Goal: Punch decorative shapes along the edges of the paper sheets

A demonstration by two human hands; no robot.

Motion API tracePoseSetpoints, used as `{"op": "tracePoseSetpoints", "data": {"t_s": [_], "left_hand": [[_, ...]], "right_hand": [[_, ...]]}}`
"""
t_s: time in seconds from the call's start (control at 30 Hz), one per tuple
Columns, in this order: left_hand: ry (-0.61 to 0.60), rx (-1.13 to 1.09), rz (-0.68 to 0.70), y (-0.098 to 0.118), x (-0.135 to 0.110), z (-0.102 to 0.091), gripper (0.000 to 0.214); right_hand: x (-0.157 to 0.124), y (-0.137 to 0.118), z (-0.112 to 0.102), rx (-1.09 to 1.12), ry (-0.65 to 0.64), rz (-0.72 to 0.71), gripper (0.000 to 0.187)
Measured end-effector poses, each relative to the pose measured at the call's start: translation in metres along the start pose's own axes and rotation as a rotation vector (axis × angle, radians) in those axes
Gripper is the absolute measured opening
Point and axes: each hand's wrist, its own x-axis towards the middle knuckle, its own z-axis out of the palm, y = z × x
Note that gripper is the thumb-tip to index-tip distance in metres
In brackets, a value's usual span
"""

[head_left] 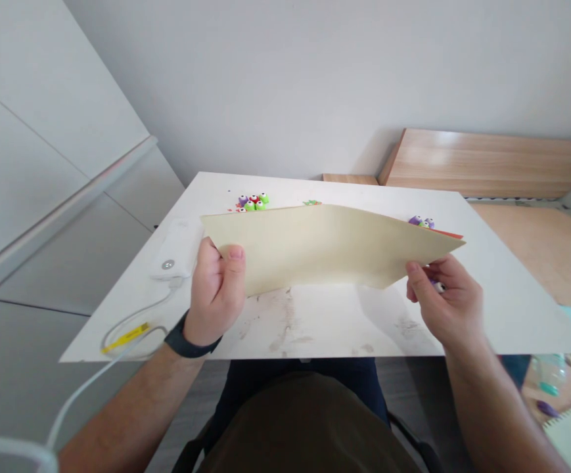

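A cream-coloured sheet of stiff paper (315,246) is held up over the table, bowed between both hands. My left hand (219,279), a dark band on its wrist, grips the sheet's left end with the thumb on the near face. At the right end, my right hand (445,289) pinches the lower corner; a small purple piece with a googly eye (439,286) shows by its fingers. An orange-red edge (447,233) peeks out behind the sheet. Beyond it lie a cluster of small coloured googly-eyed figures (254,202) and another purple-and-green group (421,221), partly hidden.
The white table (315,328) has dark smudges near its front edge. At left lie a white power bank (177,249) with a cable and a yellow pen-like tool (126,337). Small green and orange bits (312,202) sit at the back. A wooden bed frame (492,161) stands right.
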Motion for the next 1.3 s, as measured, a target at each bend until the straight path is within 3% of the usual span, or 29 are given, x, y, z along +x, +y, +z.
{"op": "tracePoseSetpoints", "data": {"t_s": [0.17,0.77,1.3], "left_hand": [[0.023,-0.019,0.016,-0.0009,0.0000,0.0007,0.033],[-0.033,0.087,0.022,-0.0037,-0.0067,-0.0068,0.033],[-0.044,0.093,-0.023,0.0040,-0.0040,-0.0057,0.028]], "right_hand": [[-0.0018,-0.0018,-0.0046,-0.060,0.065,-0.010,0.016],[-0.0049,0.0068,-0.0067,-0.097,0.027,0.008,0.022],[-0.0018,-0.0026,-0.0073,-0.145,0.043,-0.020,0.020]]}}
